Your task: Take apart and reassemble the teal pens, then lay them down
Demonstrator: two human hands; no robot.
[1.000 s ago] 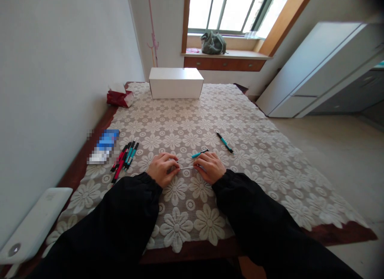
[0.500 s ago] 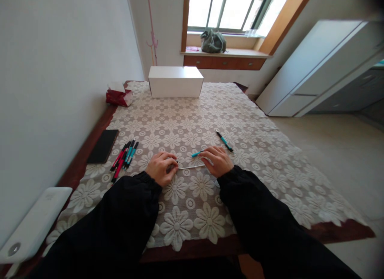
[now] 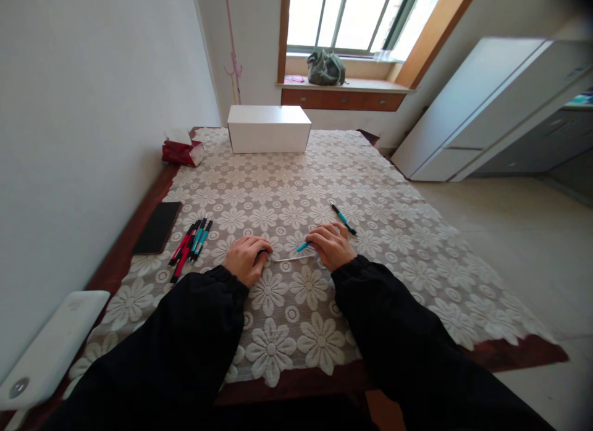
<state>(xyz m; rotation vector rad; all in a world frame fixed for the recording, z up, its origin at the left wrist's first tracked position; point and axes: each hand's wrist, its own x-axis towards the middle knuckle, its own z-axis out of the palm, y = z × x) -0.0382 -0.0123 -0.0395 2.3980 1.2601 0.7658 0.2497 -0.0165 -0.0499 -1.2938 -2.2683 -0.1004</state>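
My left hand (image 3: 248,258) is closed on the cloth, its fingers pinched around a small black piece (image 3: 262,252) that they mostly hide. A teal pen barrel (image 3: 303,246) sticks out to the left from the fingers of my right hand (image 3: 330,245), tilted down toward the table. Between both hands lies a thin whitish strip (image 3: 291,259), perhaps a pen refill; its left end is close to my left fingertips and its right end runs near my right thumb. Beyond my right hand lies a teal and black pen (image 3: 343,219).
To the left lie several red and teal pens (image 3: 191,246) in a bunch, next to a black notebook-like slab (image 3: 157,228). A white box (image 3: 269,136) and red tissue pack (image 3: 182,152) stand at the back. A white device (image 3: 55,344) sits at the left edge. A lace tablecloth (image 3: 271,351) covers the table.
The teal barrel in my right hand now shows more and points more steeply down. My left fingers have closed lower over the black piece. The view has shifted slightly.
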